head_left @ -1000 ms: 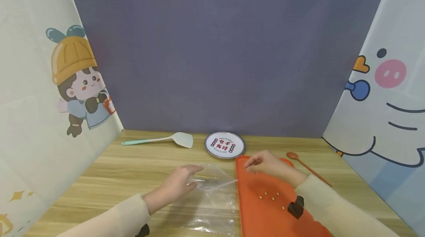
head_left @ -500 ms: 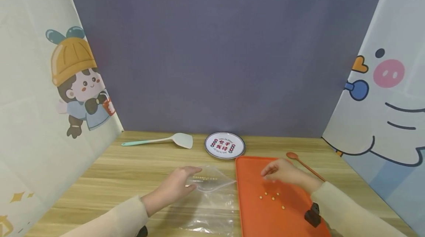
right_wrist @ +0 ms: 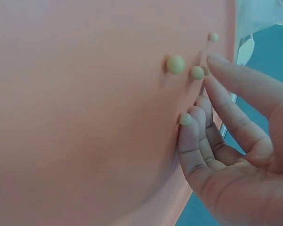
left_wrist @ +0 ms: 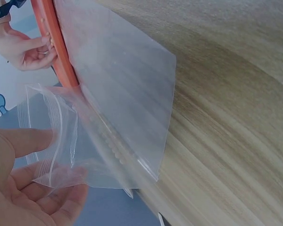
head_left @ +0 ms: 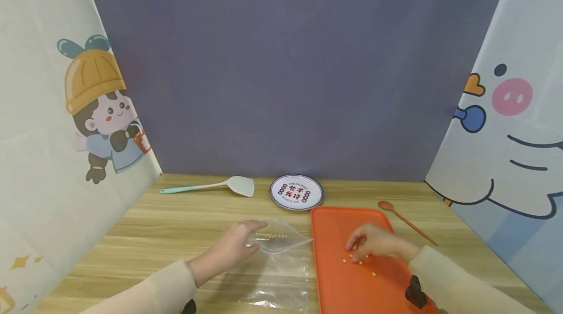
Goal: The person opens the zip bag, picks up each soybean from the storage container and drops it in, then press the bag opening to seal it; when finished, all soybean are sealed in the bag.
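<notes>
A transparent zip-lock bag (head_left: pixel 281 243) lies toward the middle of the table, several yellow soybeans (head_left: pixel 273 236) lined up inside it. My left hand (head_left: pixel 233 248) holds its mouth; in the left wrist view, the thumb (left_wrist: pixel 30 141) and fingers (left_wrist: pixel 66 205) sit at opposite sides of the zip edge, spreading it. Over the orange tray (head_left: pixel 338 289), my right hand (head_left: pixel 374 244) reaches down among several loose soybeans (right_wrist: pixel 175 64). Its thumb and index fingertips stand slightly apart around one small soybean (right_wrist: pixel 206 70); the other fingers are loosely bent by the tray surface.
At the back left lies a white spatula (head_left: pixel 239 185) with a mint handle. A small oval plate (head_left: pixel 296 192) with red characters stands behind the bag. An orange spoon (head_left: pixel 409 223) lies right of the tray. A dark panel (head_left: pixel 272 84) closes off the back.
My right hand has moved from near the bag, to the right and down, to the loose soybeans on the tray. My left hand and the bag stay put.
</notes>
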### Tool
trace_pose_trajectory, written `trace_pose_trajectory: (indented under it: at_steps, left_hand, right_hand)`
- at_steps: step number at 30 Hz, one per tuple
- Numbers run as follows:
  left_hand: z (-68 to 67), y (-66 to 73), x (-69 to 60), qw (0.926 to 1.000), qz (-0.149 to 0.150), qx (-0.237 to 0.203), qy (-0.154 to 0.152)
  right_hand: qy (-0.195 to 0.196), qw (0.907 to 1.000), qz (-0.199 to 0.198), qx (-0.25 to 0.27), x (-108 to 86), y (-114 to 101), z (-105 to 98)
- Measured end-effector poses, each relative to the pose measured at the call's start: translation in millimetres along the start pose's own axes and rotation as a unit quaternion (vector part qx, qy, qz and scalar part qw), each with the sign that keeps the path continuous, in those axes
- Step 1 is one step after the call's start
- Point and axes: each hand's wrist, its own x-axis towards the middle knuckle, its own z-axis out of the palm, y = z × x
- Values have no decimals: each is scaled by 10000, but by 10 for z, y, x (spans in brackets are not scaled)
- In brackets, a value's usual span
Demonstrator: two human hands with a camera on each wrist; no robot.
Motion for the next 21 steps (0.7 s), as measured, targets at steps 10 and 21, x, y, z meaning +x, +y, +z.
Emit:
trace_pose_trajectory:
  at_steps: [10,21]
  left_hand:
    - [-8,0,-5,10000,22,-9,36]
    - [-23,10,-12,10000,16,53,-2]
  right_hand:
    - [144,9996,-42,-221,27,6,24]
    - [578,9981,116,-177,34,65,-60]
